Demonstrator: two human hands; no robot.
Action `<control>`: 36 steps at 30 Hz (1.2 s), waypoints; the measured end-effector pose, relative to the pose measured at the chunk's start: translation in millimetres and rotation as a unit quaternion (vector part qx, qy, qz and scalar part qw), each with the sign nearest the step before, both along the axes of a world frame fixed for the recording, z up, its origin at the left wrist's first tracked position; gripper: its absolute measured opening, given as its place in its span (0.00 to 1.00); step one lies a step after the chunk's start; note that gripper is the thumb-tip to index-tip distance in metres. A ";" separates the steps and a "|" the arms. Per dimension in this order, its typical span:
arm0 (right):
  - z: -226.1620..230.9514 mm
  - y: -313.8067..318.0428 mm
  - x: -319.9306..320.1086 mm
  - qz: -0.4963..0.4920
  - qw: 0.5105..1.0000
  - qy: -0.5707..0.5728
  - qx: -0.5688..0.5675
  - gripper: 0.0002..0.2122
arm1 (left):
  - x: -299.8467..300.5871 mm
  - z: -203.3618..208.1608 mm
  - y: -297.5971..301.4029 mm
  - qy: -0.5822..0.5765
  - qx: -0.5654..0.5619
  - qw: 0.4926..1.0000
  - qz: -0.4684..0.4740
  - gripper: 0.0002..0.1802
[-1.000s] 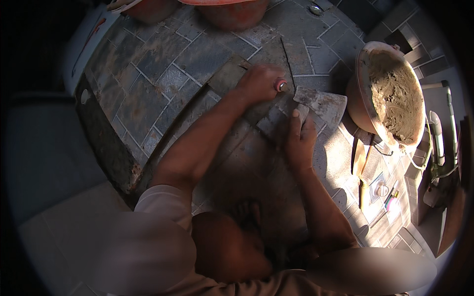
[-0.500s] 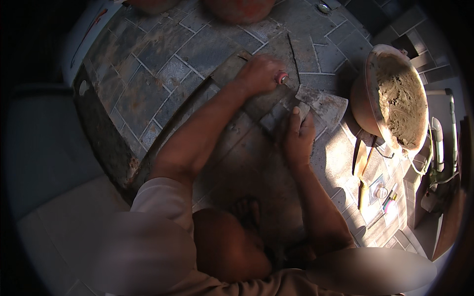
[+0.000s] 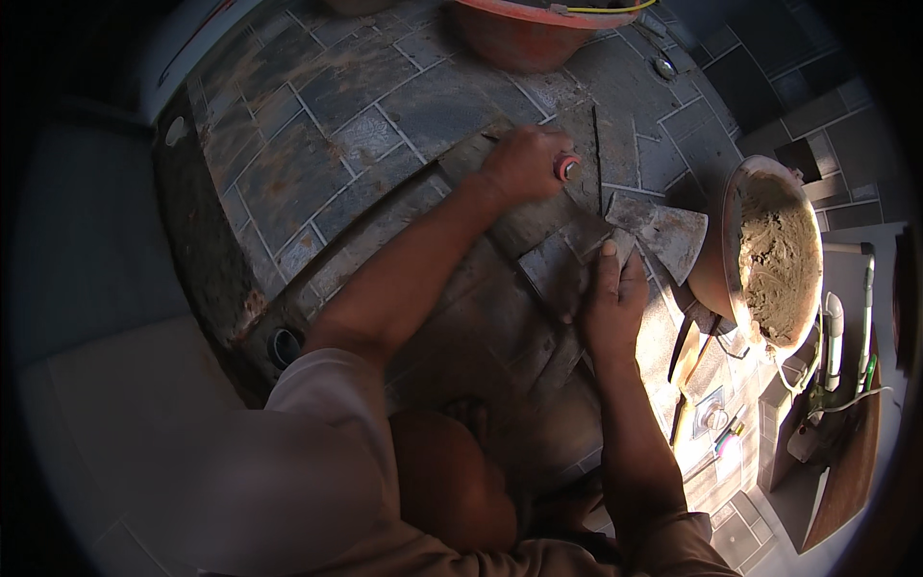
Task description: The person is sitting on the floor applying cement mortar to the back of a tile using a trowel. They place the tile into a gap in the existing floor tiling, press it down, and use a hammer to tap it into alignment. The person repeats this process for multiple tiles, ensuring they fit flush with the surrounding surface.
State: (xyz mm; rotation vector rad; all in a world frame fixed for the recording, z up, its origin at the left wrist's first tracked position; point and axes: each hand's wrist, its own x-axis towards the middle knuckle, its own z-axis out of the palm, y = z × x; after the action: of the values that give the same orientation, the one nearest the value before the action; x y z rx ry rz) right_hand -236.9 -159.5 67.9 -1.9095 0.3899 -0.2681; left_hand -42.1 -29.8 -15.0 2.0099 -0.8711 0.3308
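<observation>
My left hand [image 3: 529,165] is closed round the red handle [image 3: 567,168] of a tool, its metal-capped end showing. Whatever extends from that handle cannot be made out. My right hand [image 3: 615,308] pinches a small light-grey piece [image 3: 624,246], thumb uppermost. Just beyond its fingertips lies a flat, grey, fan-shaped plate [image 3: 663,238], stained with mortar. Whether the pinched piece belongs to that plate I cannot tell. Both hands are low over a dusty, sunken strip of floor [image 3: 461,252], where a squarish grey slab [image 3: 553,262] lies beside my right fingers.
A basin of wet mortar [image 3: 779,264] stands at the right, with a wooden-handled tool [image 3: 687,356] near it. Pale pipes [image 3: 835,341] are farther right. A reddish basin [image 3: 524,43] sits at the far side on grey tiles [image 3: 442,101]. A dark raised edge [image 3: 197,231] runs along the left.
The view has shifted, so hands, basins and floor appear lower and farther right. Both hands keep their grips, and the right stays beside the fan-shaped plate.
</observation>
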 end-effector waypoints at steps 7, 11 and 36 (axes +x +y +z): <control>16.3 8.0 53.3 0.097 0.966 -0.046 -0.234 0.15 | 7.3 11.6 8.2 0.052 0.011 0.998 0.030 0.08; 33.2 11.1 69.0 0.132 0.957 -0.040 -0.254 0.14 | 3.4 17.9 16.0 0.089 0.000 0.996 0.023 0.09; 33.8 25.7 75.6 0.182 0.964 -0.006 -0.192 0.15 | -7.2 25.5 40.0 0.124 -0.026 0.989 0.078 0.08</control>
State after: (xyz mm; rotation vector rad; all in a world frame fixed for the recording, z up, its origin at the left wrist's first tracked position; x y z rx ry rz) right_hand -161.3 -133.8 101.6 -2.3151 -0.0319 -0.1139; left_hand -49.3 10.2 10.5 2.0225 -0.5473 0.1839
